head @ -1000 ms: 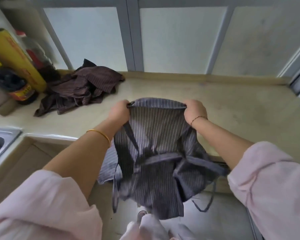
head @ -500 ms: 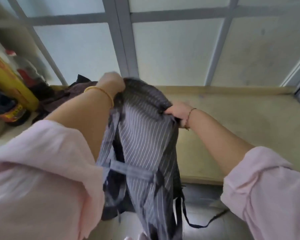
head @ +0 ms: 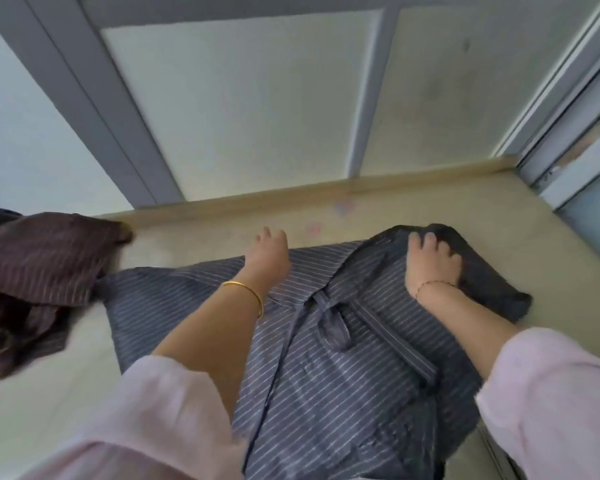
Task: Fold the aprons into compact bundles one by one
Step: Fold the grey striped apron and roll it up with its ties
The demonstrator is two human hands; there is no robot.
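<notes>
A grey striped apron (head: 326, 375) lies spread on the beige counter (head: 551, 244), and its near part hangs over the front edge. Its waist ties (head: 333, 317) lie knotted on top at the middle. My left hand (head: 269, 254) rests at the apron's far edge with its fingers loose and reaching past the cloth onto the counter. My right hand (head: 433, 261) lies on the bunched far right corner, fingers curled into the dark fabric. A brown striped apron (head: 39, 268) sits crumpled at the left, touching the grey one's left corner.
Frosted window panes in grey frames (head: 243, 109) rise directly behind the counter's raised back lip. A sliding frame (head: 575, 133) closes the right end. Bare counter shows to the right of the grey apron and in front of the brown one.
The grey apron, held up in the air by both hands before, now lies flat on the counter. Both hands came down and forward. The view swung right, so the bottles at the left are gone.
</notes>
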